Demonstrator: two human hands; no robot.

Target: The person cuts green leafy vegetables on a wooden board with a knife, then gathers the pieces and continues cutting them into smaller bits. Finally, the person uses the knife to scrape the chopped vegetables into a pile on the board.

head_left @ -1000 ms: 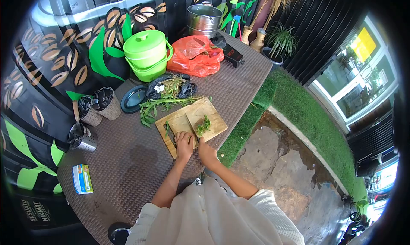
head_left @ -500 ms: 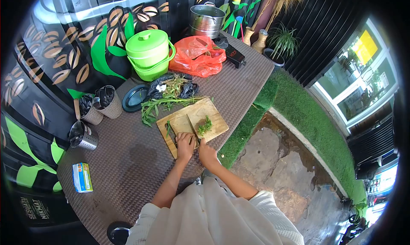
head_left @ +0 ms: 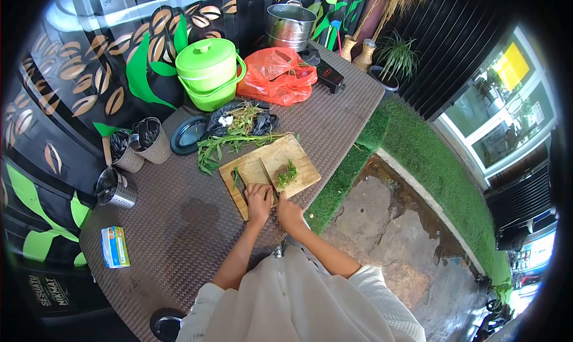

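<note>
A wooden cutting board (head_left: pixel 296 149) lies tilted near the table's front edge. My right hand (head_left: pixel 290 215) is closed around the handle of a knife (head_left: pixel 266 168), whose blade points away from me across the board. Close beside the blade, my left hand (head_left: pixel 259 202) rests on the board with its fingers bent together and pressed down. Whatever lies beneath those fingers is hidden. A small heap of chopped greens (head_left: pixel 287 174) sits to the right of the blade. One green scrap (head_left: pixel 236 177) lies by the slot on the board's left side.
Long leafy stems (head_left: pixel 210 153) lie behind the board, beside a black plastic bag (head_left: pixel 262 125) with plant scraps. Farther back stand a green lidded bucket (head_left: pixel 207 73), a red plastic bag (head_left: pixel 271 79) and a metal pot (head_left: pixel 290 28). Left are utensil cups (head_left: pixel 153 145) and a small box (head_left: pixel 115 247).
Both hands and the knife stay in nearly the same place. The chopped greens look slightly more spread out beside the blade.
</note>
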